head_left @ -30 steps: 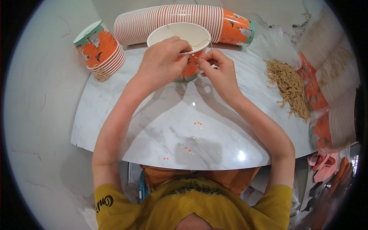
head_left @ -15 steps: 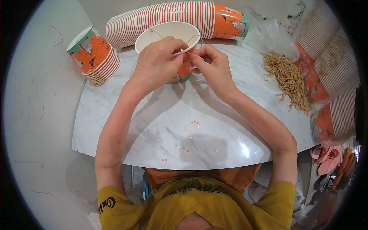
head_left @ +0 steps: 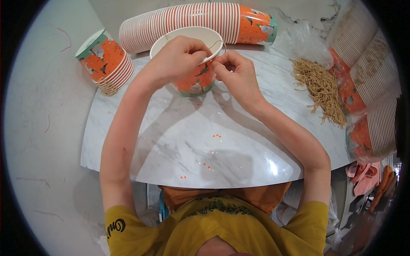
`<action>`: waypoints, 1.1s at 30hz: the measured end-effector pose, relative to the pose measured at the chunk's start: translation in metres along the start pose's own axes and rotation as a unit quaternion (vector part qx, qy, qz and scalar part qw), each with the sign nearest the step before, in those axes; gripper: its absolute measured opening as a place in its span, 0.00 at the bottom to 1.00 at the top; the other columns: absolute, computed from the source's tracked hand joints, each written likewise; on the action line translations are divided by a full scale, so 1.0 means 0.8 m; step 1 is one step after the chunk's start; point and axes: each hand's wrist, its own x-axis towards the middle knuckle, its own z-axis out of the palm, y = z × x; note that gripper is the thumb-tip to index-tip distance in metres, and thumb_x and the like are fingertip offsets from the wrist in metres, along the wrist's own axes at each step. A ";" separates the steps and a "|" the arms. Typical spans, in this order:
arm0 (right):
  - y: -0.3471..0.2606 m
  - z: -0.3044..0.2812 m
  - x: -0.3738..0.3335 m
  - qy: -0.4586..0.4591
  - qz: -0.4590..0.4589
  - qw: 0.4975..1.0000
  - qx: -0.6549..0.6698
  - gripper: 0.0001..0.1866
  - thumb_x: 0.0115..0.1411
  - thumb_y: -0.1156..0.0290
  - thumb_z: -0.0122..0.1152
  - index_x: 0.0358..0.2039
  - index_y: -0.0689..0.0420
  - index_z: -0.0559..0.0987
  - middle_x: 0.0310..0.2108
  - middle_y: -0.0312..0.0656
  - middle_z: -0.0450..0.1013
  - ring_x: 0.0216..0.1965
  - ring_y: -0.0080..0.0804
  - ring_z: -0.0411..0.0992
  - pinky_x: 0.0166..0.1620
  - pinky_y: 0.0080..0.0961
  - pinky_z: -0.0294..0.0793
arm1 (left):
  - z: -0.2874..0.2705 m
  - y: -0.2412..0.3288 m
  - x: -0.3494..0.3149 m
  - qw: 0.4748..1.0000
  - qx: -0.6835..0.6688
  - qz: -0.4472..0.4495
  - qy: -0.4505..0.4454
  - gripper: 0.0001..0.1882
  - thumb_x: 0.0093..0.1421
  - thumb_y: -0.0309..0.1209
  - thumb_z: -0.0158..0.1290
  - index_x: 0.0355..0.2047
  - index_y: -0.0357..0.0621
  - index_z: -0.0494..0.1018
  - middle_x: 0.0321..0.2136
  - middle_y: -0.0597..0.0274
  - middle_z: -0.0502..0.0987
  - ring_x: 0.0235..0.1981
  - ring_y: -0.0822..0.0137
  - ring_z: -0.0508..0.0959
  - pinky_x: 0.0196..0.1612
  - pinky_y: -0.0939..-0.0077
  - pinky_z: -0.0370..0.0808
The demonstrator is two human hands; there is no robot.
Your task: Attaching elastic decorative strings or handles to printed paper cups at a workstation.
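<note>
An upright orange paper bucket (head_left: 195, 82) was positioned at upper centre of the frame, its white interior partly exposed and a thin cord (head_left: 224, 44) looped at the rim's right side. Nested buckets (head_left: 183, 23) were stacked horizontally behind it. The left hand (head_left: 181, 57) was curled narrowly over the rim; the right hand (head_left: 236, 74) was drawn in at the outer wall. Whether cord was gripped could not be determined, both sets of fingertips being obscured.

Cup (head_left: 194, 81) partly hidden, cord (head_left: 220, 41) ends unclear
</note>
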 end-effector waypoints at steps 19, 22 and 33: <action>-0.005 -0.002 0.002 -0.002 -0.025 0.996 -0.081 0.08 0.55 0.72 0.60 0.29 0.65 0.78 0.24 0.45 0.78 0.26 0.31 0.76 0.33 0.30 0.75 | -0.018 -0.005 0.029 0.983 -0.037 -0.100 -0.147 0.06 0.60 0.29 0.55 0.32 0.40 0.78 0.26 0.73 0.75 0.28 0.81 0.71 0.32 0.84 0.68; 0.001 -0.006 0.006 -0.015 -0.047 0.994 -0.095 0.07 0.54 0.71 0.61 0.28 0.63 0.78 0.24 0.44 0.78 0.25 0.34 0.75 0.32 0.32 0.74 | -0.016 -0.004 0.027 0.986 -0.025 -0.093 -0.140 0.07 0.61 0.30 0.54 0.33 0.39 0.77 0.28 0.73 0.75 0.29 0.81 0.71 0.33 0.82 0.68; -0.028 -0.046 0.032 0.047 -0.403 0.813 -0.418 0.06 0.49 0.76 0.66 0.27 0.50 0.79 0.29 0.26 0.75 0.38 0.31 0.68 0.47 0.35 0.58 | 0.009 0.042 -0.051 0.932 0.265 0.148 0.198 0.05 0.61 0.26 0.50 0.31 0.36 0.70 0.30 0.49 0.75 0.30 0.47 0.76 0.32 0.57 0.72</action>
